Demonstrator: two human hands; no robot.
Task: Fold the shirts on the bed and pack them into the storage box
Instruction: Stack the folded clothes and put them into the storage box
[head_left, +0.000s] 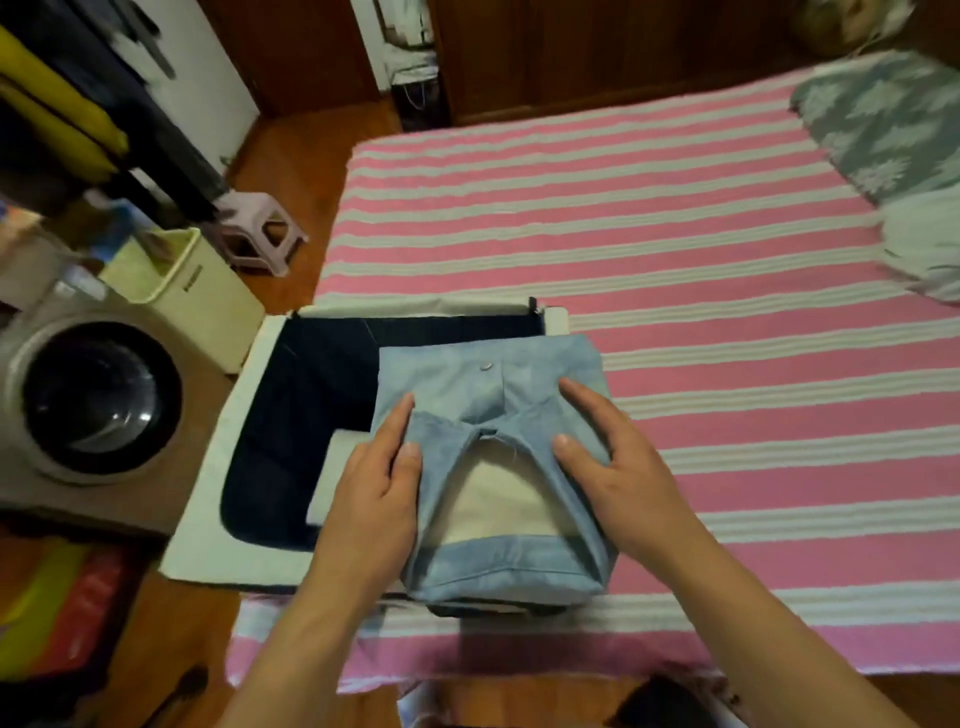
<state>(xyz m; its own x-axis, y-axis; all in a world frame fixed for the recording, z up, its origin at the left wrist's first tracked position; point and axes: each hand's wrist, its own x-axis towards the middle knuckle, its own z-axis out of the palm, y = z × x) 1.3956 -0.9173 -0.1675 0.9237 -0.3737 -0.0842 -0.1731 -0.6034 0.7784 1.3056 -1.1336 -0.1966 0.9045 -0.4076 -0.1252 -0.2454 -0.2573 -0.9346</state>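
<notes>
A folded light blue shirt (498, 395) with a snap button and its collar facing me sits over the right part of the storage box (244, 405), a white-rimmed box with a dark lining at the bed's near left corner. My left hand (374, 483) grips the shirt's left side, thumb on top beside the collar. My right hand (613, 462) holds its right side the same way. A white folded piece (332, 478) lies in the box under the shirt's left edge.
The bed (675, 260) has a pink and white striped sheet. A grey patterned pillow (883, 124) and pale cloth (924, 244) lie at its far right. Left on the floor stand a washing machine (93, 400), a cream bin (182, 280) and a small stool (260, 234).
</notes>
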